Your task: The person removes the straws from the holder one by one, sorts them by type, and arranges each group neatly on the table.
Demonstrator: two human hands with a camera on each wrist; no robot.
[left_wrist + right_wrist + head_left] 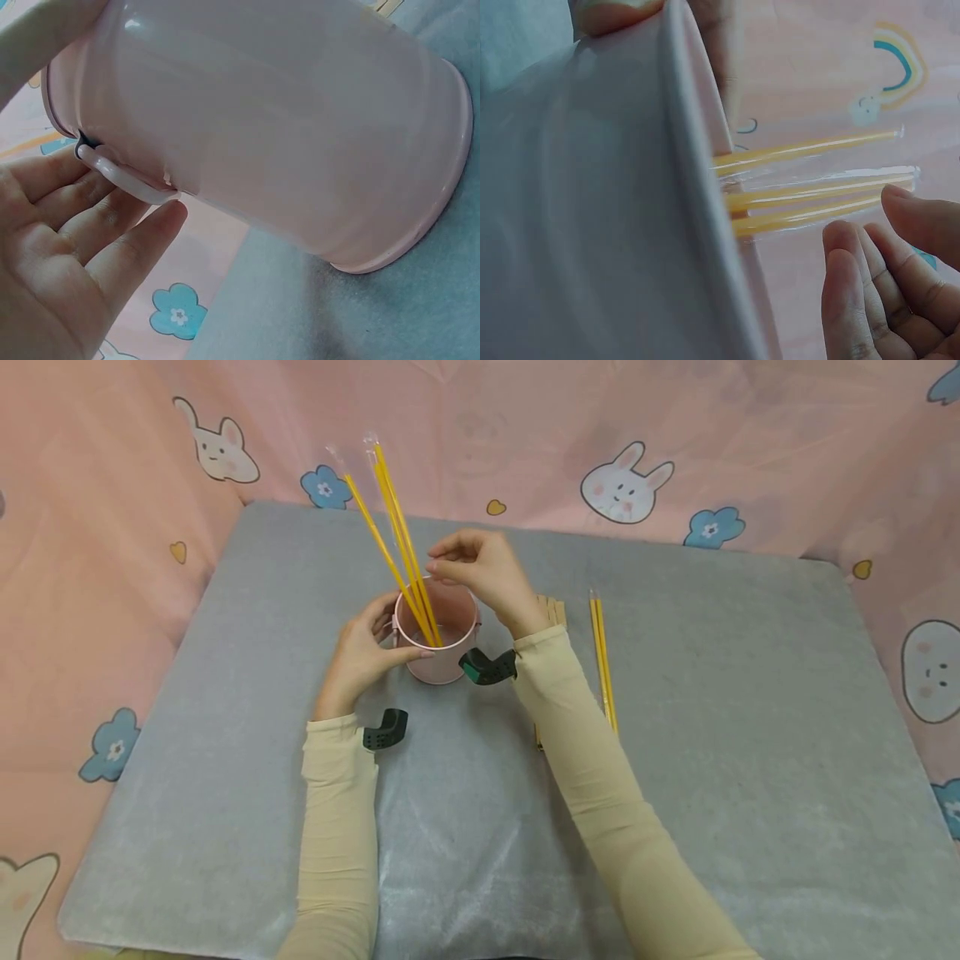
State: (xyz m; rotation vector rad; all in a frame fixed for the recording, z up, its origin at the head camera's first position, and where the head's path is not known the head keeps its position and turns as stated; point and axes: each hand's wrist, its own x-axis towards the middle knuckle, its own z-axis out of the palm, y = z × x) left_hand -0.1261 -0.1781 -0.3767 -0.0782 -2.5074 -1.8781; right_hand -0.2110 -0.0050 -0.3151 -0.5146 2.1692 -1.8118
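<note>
A pink bucket (437, 667) stands upright with several yellow straws (408, 547) in clear wrappers leaning out to the back left. My left hand (362, 652) holds the bucket, thumb across the front of its rim and fingers at its left side. In the left wrist view those fingers lie beside the small pink lug (124, 176) on the bucket wall. Just right of the straws, above the far rim, my right hand (480, 564) hovers with loosely bent fingers and nothing between them. The right wrist view shows its fingertips apart near the wrapped straws (817, 199).
Flat tan strips (552, 608) lie partly hidden under my right forearm. To their right, more yellow straws (602, 660) rest on the grey table cover (750, 735). A pink patterned curtain (525, 443) closes off the back and sides.
</note>
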